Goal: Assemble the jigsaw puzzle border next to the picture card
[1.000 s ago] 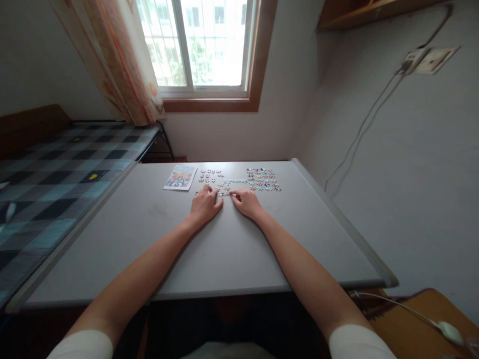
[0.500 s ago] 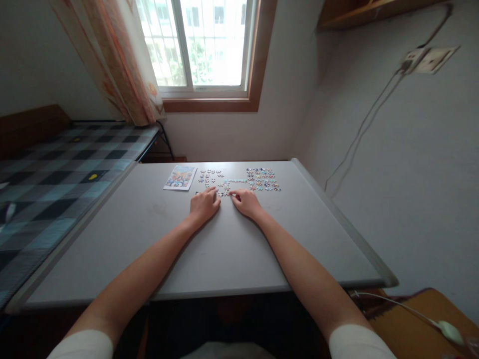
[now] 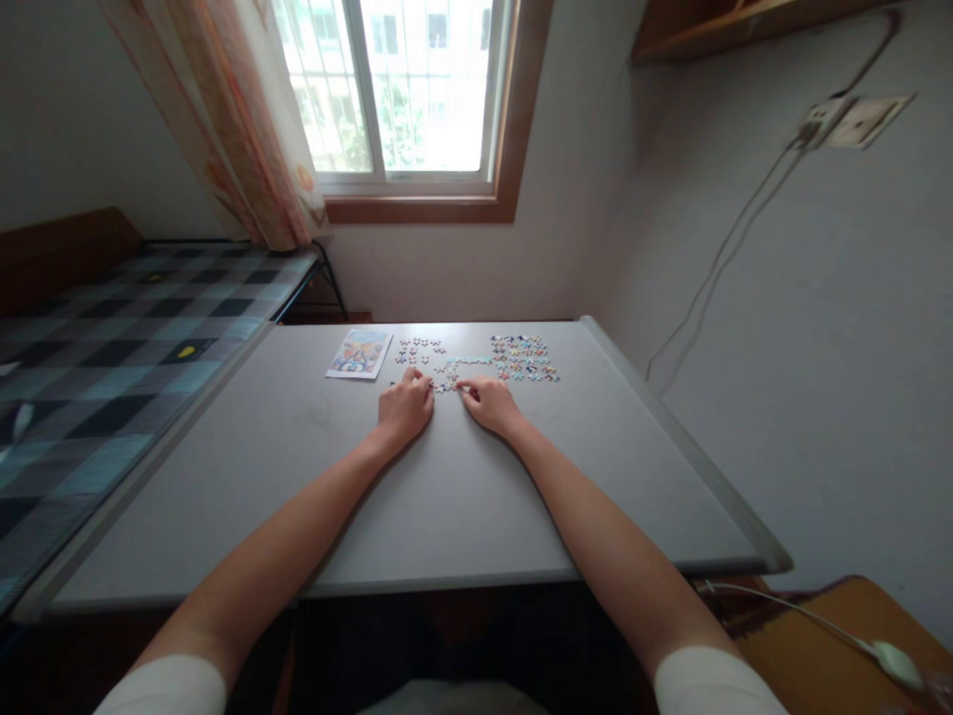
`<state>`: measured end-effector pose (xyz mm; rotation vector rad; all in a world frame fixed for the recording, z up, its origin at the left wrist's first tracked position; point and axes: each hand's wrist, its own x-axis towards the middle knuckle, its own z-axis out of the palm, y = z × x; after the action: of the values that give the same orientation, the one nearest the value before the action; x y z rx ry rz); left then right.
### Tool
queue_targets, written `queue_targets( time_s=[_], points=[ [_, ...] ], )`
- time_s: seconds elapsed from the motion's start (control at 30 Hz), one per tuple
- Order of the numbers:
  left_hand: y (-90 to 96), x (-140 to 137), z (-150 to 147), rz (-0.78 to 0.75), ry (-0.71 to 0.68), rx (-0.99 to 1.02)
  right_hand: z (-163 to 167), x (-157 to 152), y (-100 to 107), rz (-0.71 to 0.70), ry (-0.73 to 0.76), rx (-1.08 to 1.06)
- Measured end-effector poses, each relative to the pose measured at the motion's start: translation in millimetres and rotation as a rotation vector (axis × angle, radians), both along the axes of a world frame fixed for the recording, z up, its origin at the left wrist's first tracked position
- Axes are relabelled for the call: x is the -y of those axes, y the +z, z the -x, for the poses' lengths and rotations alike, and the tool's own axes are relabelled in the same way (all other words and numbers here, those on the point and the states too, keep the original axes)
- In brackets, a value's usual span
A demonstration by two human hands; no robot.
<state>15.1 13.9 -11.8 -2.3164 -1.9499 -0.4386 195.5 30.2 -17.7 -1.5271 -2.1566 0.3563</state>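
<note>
Jigsaw puzzle pieces lie on the grey-white table [image 3: 357, 506] in front of me. A partly joined puzzle frame [image 3: 471, 360] has a straight blue-green row along its far side and pieces down its left. My left hand [image 3: 406, 405] rests at its near left corner, fingers curled down, with a small puzzle piece [image 3: 431, 385] at the fingertips. Across from it, my right hand [image 3: 489, 402] has index finger and thumb closed at the near end of the joined pieces [image 3: 450, 382], touching the edge piece there. The fingers partly hide what they grip.
Loose pieces [image 3: 421, 344] lie beyond my left hand; a larger group of loose pieces [image 3: 521, 346] sits to the right. A colourful picture sheet [image 3: 358, 355] lies at the left. Around the table are a checked bed [image 3: 171, 328], a window [image 3: 417, 99] and a wall cable [image 3: 715, 263].
My left hand has shifted slightly left, its fingers bunching up more and drawing a little away from my right hand. The right hand stays nearly still.
</note>
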Motion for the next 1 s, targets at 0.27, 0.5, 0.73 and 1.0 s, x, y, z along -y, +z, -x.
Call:
queue_targets(
  time_s=[0.27, 0.5, 0.73, 1.0],
  points=[
    [1.5, -1, 2, 0.013, -0.025, -0.047, 0, -2, -3, -0.003, 0.005, -0.008],
    [3.9, -1, 3, -0.078, -0.007, -0.075, -1, -3, -7, -0.027, 0.012, -0.048],
    [2.9, -2, 4, -0.141, -0.027, -0.068, 4, 1, -7, -0.241, 0.129, -0.023],
    [4.5, -1, 2, -0.174, 0.052, -0.093, 18, 11, -1, -0.222, 0.145, 0.207]
  ],
)
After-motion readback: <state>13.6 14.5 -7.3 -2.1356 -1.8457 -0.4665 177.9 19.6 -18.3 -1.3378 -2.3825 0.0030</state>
